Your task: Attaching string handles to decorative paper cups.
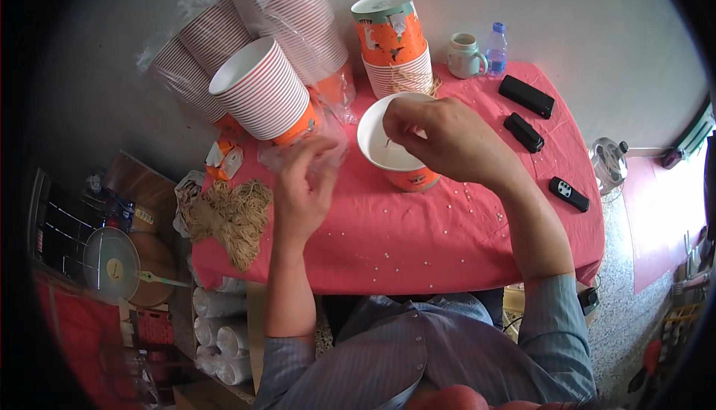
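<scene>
Orange paper cup [406, 164] stands mid-frame on the red tablecloth [447, 238]. Right hand [440, 138] pinches a thin string at its rim; left hand [306, 186], fingers loosely curled, hovers beside. Threading appears underway; steadying the cup seems needed.

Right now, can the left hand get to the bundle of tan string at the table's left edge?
Probably yes. The left hand hovers just right of the string bundle, with only bare pink tablecloth between them. Its fingers do seem busy with clear plastic wrap.
</scene>
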Demonstrator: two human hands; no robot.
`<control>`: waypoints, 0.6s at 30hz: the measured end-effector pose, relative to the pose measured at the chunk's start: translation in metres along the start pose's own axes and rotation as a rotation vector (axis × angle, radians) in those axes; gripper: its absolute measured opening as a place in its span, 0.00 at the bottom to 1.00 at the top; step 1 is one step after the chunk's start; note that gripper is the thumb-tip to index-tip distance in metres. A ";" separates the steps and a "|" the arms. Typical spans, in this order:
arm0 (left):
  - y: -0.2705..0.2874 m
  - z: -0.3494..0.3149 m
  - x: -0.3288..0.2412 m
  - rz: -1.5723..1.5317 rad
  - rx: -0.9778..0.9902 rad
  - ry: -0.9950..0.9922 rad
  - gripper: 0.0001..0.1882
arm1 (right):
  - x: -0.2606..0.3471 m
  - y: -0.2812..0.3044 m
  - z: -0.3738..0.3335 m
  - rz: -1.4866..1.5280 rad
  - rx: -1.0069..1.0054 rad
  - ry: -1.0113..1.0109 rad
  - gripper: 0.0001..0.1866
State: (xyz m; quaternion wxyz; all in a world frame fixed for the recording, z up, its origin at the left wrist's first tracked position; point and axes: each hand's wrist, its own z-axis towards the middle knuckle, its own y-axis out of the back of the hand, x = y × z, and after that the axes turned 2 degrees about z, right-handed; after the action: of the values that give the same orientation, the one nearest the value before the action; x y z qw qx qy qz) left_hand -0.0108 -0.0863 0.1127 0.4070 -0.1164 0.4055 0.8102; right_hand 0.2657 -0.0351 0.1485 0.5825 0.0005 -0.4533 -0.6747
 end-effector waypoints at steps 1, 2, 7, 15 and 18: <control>-0.011 0.001 -0.009 -0.075 0.029 0.018 0.13 | 0.001 -0.002 -0.001 -0.033 0.013 0.035 0.05; -0.024 0.002 -0.020 -0.151 0.056 0.035 0.13 | 0.002 -0.003 -0.002 -0.034 0.017 0.036 0.05; -0.043 0.000 -0.036 -0.268 0.267 0.216 0.09 | 0.003 0.007 -0.005 0.040 0.013 0.037 0.05; -0.034 -0.011 -0.033 -0.486 0.126 0.178 0.12 | 0.012 -0.018 -0.014 -0.033 0.091 0.105 0.12; -0.033 -0.019 -0.024 -0.555 0.214 0.312 0.09 | 0.015 -0.030 -0.015 -0.077 0.130 0.126 0.10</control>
State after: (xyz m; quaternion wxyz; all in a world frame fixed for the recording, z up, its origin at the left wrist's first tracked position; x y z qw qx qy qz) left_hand 0.0267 -0.1030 0.0946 0.5549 -0.3016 0.4984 0.5939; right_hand 0.2455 -0.0583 0.1294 0.5822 0.0984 -0.4584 -0.6643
